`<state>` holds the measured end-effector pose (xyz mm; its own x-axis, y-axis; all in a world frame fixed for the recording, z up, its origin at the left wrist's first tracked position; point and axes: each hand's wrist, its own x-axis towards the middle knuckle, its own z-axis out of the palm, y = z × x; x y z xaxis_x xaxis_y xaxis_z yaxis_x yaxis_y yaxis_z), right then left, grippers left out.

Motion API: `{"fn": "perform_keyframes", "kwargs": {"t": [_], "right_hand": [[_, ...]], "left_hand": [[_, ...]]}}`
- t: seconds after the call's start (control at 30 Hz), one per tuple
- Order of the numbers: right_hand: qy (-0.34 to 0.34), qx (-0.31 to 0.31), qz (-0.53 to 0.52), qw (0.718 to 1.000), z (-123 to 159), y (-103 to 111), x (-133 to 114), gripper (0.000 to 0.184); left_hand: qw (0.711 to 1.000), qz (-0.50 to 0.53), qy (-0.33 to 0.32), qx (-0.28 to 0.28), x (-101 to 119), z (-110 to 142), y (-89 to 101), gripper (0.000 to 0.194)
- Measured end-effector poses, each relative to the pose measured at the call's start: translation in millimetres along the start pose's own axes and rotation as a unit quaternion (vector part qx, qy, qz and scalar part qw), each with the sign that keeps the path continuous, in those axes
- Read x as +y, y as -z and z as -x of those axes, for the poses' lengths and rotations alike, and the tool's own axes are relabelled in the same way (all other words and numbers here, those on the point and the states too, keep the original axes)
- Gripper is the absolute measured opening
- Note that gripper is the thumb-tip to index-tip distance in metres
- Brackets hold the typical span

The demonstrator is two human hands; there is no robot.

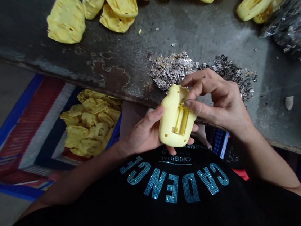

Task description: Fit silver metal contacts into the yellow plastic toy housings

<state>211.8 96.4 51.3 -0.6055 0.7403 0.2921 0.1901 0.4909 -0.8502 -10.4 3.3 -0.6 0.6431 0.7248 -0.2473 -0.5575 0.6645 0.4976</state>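
Observation:
My left hand [144, 132] grips a pale yellow plastic casing [172, 124] from below and from the side, just in front of the table's near edge. The casing has a slotted recess facing up. My right hand [217, 97] reaches over its top, thumb and forefinger pinched together at the recess on a small part that I cannot make out. Right behind my hands a heap of small shiny metal pieces [172, 68] lies on the dark worn table [113, 61].
More yellow casings [66, 20] lie scattered at the table's far left and along its back edge. Clear bags of dark metal parts [298, 28] sit at the far right. Below on the left, a striped woven sack [28, 139] holds several yellow casings [91, 122].

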Motion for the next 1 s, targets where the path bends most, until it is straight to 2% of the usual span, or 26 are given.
{"fn": "perform_keyframes", "kwargs": {"t": [0.2,0.33,0.6,0.73,0.9,1.0], "right_hand": [[0.031,-0.001,0.017,0.999,0.5,-2.3,3.6,0.024],[0.041,0.014,0.066,0.997,3.4,-5.3,1.1,0.026],[0.065,0.04,0.2,0.977,12.2,-16.1,-4.1,0.024],[0.083,0.058,0.27,0.958,19.1,-19.1,-4.1,0.024],[0.099,0.07,0.234,0.965,27.6,-10.2,-4.3,0.012],[0.125,0.075,0.221,0.964,31.3,-7.0,-1.8,0.016]], "left_hand": [[1.0,0.018,0.008,0.002,-0.8,-0.6,0.2,0.104],[1.0,0.028,0.002,0.011,-2.8,-1.3,1.7,0.105],[1.0,0.017,-0.019,0.008,-6.4,-3.3,2.0,0.08],[1.0,0.007,-0.015,0.005,-7.2,-2.0,3.5,0.082],[1.0,0.018,-0.002,-0.003,-4.8,-1.0,2.9,0.089],[1.0,0.017,0.004,-0.002,-3.5,-0.9,1.2,0.099]]}}
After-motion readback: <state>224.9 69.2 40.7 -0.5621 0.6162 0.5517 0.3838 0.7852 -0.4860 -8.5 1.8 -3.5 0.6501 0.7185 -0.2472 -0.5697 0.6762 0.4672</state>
